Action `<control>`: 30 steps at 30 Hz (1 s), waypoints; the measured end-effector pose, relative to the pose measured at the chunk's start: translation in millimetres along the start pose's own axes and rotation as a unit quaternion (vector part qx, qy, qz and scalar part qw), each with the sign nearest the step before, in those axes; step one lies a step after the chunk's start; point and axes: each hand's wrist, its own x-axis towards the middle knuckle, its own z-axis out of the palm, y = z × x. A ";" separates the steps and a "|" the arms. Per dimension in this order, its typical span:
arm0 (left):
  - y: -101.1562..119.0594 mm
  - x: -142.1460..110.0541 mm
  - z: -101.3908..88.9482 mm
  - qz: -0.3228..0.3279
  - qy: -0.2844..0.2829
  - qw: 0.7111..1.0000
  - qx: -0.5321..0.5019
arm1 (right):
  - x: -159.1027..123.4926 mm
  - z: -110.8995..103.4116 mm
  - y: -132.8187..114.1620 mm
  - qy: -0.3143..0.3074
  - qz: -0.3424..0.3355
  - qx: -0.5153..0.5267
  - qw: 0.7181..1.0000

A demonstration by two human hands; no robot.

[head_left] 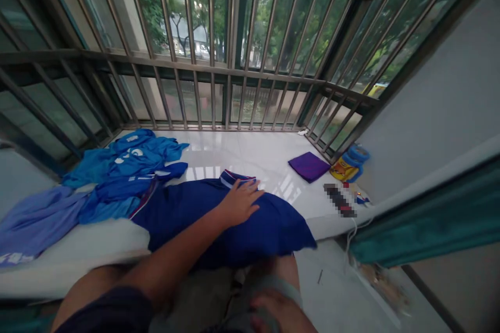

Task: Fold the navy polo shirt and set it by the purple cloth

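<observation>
The navy jersey (230,229) is lying on the white ledge (242,151), bunched and sagging over its near edge, with a striped band (237,179) showing at the far side. It is judged light, soft and limp, so it would best be taken by that band or by a hem. The left hand (238,203) is pressed onto it, its fingers (250,191) spread wide, with nothing gripped. The right hand (279,312) is low by the knee (287,270), partly cut off by the frame, so the state of its fingers cannot be told. Blue clothes (121,171) are laid beside the jersey, and a purple cloth (308,166) beyond it.
</observation>
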 end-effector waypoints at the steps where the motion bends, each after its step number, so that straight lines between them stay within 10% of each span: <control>1: -22.2 -22.1 12.9 -0.078 0.010 0.997 0.022 | 3.4 -1.7 5.0 0.004 0.013 0.010 1.000; 5: -115.1 -109.2 38.1 -0.319 -0.019 0.946 0.053 | 32.4 -3.8 35.5 0.090 0.048 -0.051 0.993; 8: -148.0 -154.7 42.0 -0.329 0.000 0.943 0.043 | 73.6 4.9 69.7 0.178 0.060 -0.175 0.966; 16: -127.6 -171.4 28.2 -0.350 0.060 0.932 0.068 | 135.8 36.1 108.8 0.220 0.100 -0.291 0.926; 21: -118.6 -170.7 23.5 -0.351 0.042 0.933 0.073 | 129.2 81.6 104.6 0.275 0.035 -0.148 0.949; 30: -110.0 -180.2 15.2 -0.368 0.057 0.924 0.082 | 145.8 165.6 105.7 0.215 0.140 0.158 0.954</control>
